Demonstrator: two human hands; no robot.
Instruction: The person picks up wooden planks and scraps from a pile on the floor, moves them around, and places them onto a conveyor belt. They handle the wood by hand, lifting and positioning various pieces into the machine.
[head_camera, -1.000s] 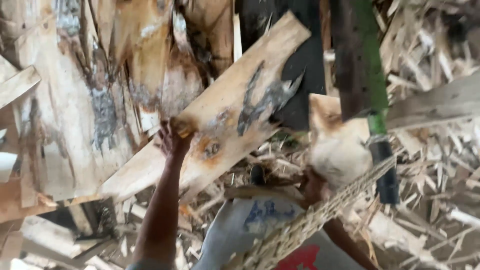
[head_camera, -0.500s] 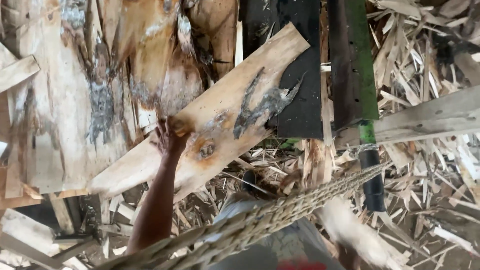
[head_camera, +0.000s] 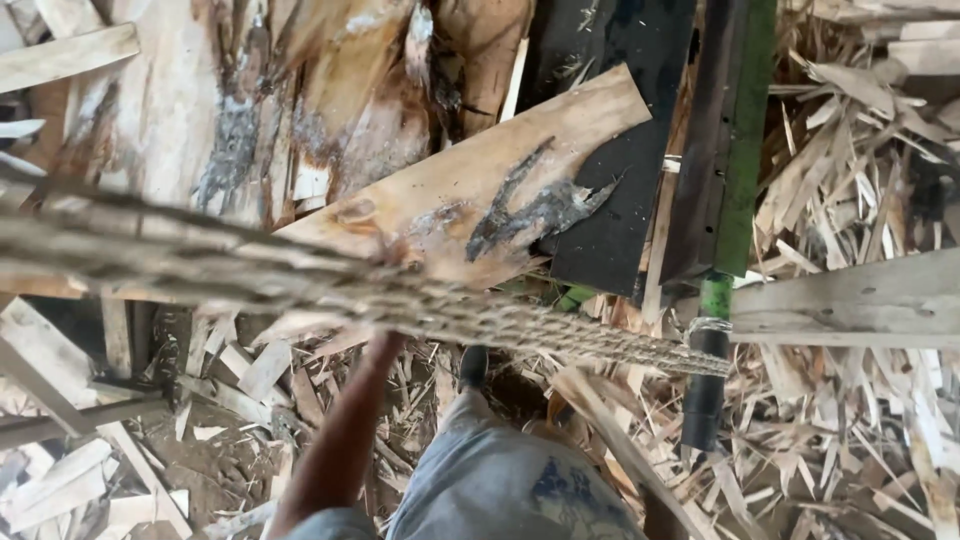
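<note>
The largest thing in view was a heap of split wood slabs (head_camera: 180, 130), pale with grey and brown stains, filling the upper left. Across it a flat board (head_camera: 470, 205) was seen lying at a slant, its high end over a black panel (head_camera: 610, 150) and its low end toward the left; a dark grey streak marked its face. A dark beam with a green edge (head_camera: 735, 140) was noted running down the right side, ending in a black handle (head_camera: 703, 385). A thick braided rope (head_camera: 400, 295) was stretched across the frame from the left edge to that handle, blurred where closest to the camera.

The floor was covered with wood scraps and splinters (head_camera: 860, 430).

The left forearm (head_camera: 340, 440) was raised toward the board's lower edge. The left hand was hidden behind the rope, so its grip could not be told. The right hand was not seen.
</note>
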